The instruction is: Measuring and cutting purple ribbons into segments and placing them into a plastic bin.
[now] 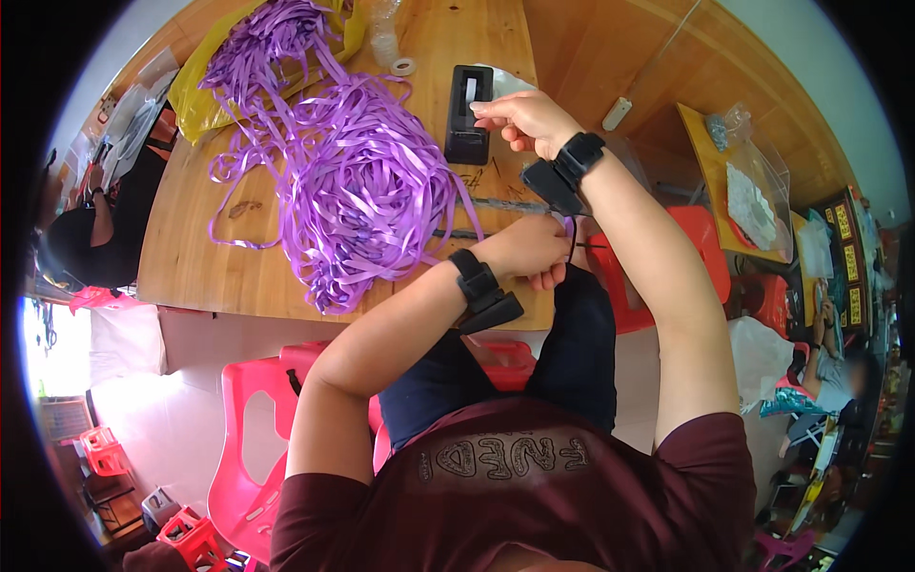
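Observation:
A big tangled heap of shiny purple ribbon [367, 181] lies on the wooden table [191, 257]. To its right stands a black tape dispenser [469, 133] with something white in its slot. My right hand [534, 119] reaches over the dispenser's right side, thumb and fingertips pinched together; whatever they hold is too small to make out. My left hand [534, 250] is closed with curled fingers at the table's near right edge. A short bit of purple ribbon and a thin black cord show beside its fingertips. Both wrists wear black straps with small boxes.
A yellow plastic bag [200, 95] holds more purple ribbon at the far left. A tape roll [403, 67] lies beyond the heap. Two dark bars [505, 205] run along the table's right part. Red chairs [248, 448] stand around me. Other people sit at both sides.

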{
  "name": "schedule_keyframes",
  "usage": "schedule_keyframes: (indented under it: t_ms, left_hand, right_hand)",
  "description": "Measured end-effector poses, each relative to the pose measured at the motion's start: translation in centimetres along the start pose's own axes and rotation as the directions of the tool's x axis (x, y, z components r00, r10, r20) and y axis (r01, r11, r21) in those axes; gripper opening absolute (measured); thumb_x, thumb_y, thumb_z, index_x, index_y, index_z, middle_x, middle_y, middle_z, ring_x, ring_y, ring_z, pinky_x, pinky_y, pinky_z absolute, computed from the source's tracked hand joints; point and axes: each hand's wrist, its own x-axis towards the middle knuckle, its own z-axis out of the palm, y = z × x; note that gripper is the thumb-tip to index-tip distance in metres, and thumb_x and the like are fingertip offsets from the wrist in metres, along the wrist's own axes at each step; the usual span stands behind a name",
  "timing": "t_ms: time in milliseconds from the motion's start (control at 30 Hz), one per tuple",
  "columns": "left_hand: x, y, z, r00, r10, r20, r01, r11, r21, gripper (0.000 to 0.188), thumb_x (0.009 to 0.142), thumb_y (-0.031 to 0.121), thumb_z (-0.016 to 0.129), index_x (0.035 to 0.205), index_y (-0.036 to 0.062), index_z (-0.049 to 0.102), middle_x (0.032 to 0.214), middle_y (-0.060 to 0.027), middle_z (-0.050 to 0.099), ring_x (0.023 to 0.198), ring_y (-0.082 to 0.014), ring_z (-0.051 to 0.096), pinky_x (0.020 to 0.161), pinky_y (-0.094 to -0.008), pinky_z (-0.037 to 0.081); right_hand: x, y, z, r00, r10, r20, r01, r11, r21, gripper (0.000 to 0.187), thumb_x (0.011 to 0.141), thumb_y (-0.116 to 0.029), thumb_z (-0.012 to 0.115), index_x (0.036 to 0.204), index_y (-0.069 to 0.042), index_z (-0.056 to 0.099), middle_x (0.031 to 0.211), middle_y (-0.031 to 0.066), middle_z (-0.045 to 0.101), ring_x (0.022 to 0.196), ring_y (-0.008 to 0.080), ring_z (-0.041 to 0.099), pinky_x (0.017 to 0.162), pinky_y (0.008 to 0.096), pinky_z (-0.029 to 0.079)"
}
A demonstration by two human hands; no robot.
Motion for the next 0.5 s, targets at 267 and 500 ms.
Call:
schedule_keyframes:
  t_ms: [267,500]
  left_hand:
    - [0.0,-0.1,0.1,0.999,0.035,-0.005,-0.035,0.999,0.024,0.028,0.092,0.009,0.043,0.077,-0.0069,0.061,0.064,-0.0123,0.064,0.048,-0.0191,0.062,0.041,-0.0298,0.05]
    - [-0.6,0.1,0.3,0.997,0.062,-0.038,-0.064,0.996,-0.055,0.03,0.094,0.016,0.045,0.073,0.0001,0.061,0.06,-0.0079,0.063,0.047,-0.0155,0.062,0.039,-0.0269,0.047]
  right_hand:
    - [0.9,-0.8,1.4,0.999,0.025,-0.047,-0.024,0.999,0.033,0.022,0.089,-0.02,0.075,0.098,-0.001,0.067,0.084,0.0074,0.07,0.048,0.0021,0.042,0.042,0.0205,0.035]
    - [-3.3,0.0,2.4,1.0,-0.019,0.004,0.018,0.984,0.18,0.019,0.091,-0.02,0.073,0.091,-0.003,0.064,0.08,0.0019,0.064,0.051,0.0026,0.043,0.045,0.0198,0.033]
